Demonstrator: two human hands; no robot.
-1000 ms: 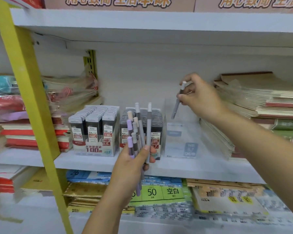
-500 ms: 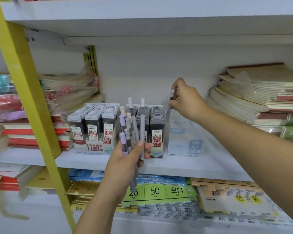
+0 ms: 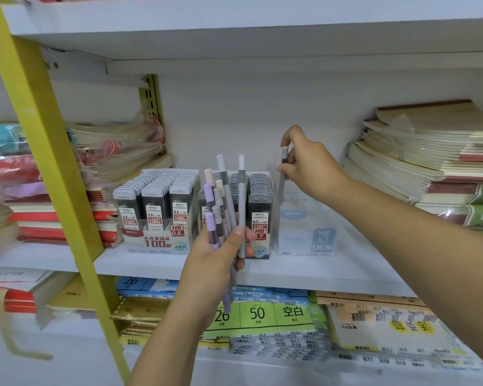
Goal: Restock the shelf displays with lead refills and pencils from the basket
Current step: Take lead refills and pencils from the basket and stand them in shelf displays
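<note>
My left hand (image 3: 216,253) grips a bunch of several mechanical pencils (image 3: 223,201), grey, purple and beige, upright in front of the shelf. My right hand (image 3: 310,162) pinches one grey pencil (image 3: 282,174) by its top and holds it upright at the back left of a clear display box (image 3: 304,229) labelled HB 0.7. Its lower part is inside the box. Left of that box stand two display boxes of lead refill cases, the 0.5 box (image 3: 156,210) and the 0.7 box (image 3: 258,201), both packed with dark cases.
A yellow upright post (image 3: 48,151) slants across the left. Stacks of notebooks (image 3: 430,162) lie on the shelf at the right, bagged notebooks (image 3: 109,149) at the left. The white shelf board (image 3: 332,268) runs below; packaged paper goods (image 3: 262,313) fill the shelf underneath.
My right hand has lowered the single grey pencil from a tilted hold above the clear box down into its back left corner, now upright. My left hand keeps the bunch steady.
</note>
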